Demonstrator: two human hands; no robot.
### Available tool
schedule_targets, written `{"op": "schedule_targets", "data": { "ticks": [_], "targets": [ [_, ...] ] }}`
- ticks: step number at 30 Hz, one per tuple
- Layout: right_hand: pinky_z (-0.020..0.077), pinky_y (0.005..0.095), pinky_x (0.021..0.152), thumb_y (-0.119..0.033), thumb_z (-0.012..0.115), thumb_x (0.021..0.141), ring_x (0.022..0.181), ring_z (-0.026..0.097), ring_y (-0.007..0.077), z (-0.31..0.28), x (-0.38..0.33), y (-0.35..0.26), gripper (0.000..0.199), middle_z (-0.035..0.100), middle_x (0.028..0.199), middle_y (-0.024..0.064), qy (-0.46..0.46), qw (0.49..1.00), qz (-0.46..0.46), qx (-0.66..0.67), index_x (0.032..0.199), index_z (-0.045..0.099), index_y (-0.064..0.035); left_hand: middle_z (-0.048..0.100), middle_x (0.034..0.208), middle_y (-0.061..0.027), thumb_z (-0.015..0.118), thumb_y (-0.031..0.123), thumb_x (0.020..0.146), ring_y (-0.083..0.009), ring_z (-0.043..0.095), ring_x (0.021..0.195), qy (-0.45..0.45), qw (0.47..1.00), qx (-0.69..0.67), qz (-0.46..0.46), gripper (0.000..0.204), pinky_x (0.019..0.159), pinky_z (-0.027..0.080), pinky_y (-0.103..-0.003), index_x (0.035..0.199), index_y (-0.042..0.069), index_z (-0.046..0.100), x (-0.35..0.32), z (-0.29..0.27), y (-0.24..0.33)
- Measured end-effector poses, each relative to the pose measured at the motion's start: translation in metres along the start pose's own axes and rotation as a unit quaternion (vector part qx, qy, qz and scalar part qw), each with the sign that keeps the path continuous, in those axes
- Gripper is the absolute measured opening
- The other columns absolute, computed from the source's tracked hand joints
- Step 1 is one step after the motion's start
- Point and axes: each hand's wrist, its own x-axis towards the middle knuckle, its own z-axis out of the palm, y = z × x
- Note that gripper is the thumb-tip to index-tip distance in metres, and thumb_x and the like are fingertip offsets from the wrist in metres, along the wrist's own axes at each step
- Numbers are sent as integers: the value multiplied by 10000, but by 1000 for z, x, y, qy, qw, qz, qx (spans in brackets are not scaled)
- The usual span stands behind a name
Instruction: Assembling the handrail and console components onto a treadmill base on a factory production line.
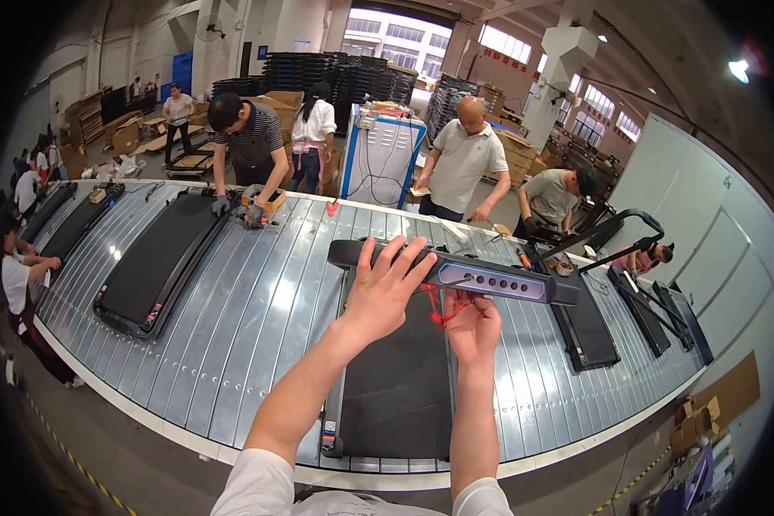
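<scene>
A long black treadmill console (344, 254) lies across in front of me, above a black walking pad (396, 378) on the metal table. Its blue-edged strip (494, 284) carries a row of round dark buttons or holes. My left hand (387, 288) grips the console from above, fingers draped over its top. Under the strip, my right hand (473, 327) is closed with curled fingers around a red cord (441, 316), which loops loosely on its left side. The console partly hides the fingertips. A thin dark piece meets the strip's left end.
Another walking pad (159, 258) lies to the left, and one (585, 327) to the right. Across the table, a person in grey gloves (249, 146) bends over parts. Another person (471, 159) reaches toward the table. A blue-and-white cabinet (383, 155) stands behind.
</scene>
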Motion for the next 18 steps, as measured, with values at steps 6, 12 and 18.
{"op": "schedule_targets", "data": {
  "ticks": [6,12,18],
  "targets": [
    [478,431,899,-382,387,985,1008,604,283,6,12,0,435,660,916,96,-30,994,62,86,955,625,-19,390,1427,-40,634,-22,648,-253,342,1323,6,1000,-8,-7,694,1137,123,-515,1312,142,516,2,3,3],
    [484,437,863,-360,396,974,834,586,245,-12,14,-11,407,632,810,83,-23,997,63,27,875,614,-30,372,1430,-56,639,-13,649,-253,321,1336,-20,1000,-13,5,706,1141,111,-518,1324,138,501,2,6,5],
    [478,433,879,-345,365,983,828,589,232,-16,10,-29,413,625,803,82,-13,998,65,-10,871,611,-33,346,1448,-63,624,12,687,-257,300,1354,-33,999,-32,25,682,1145,98,-519,1342,134,480,6,8,18]
  ]
}}
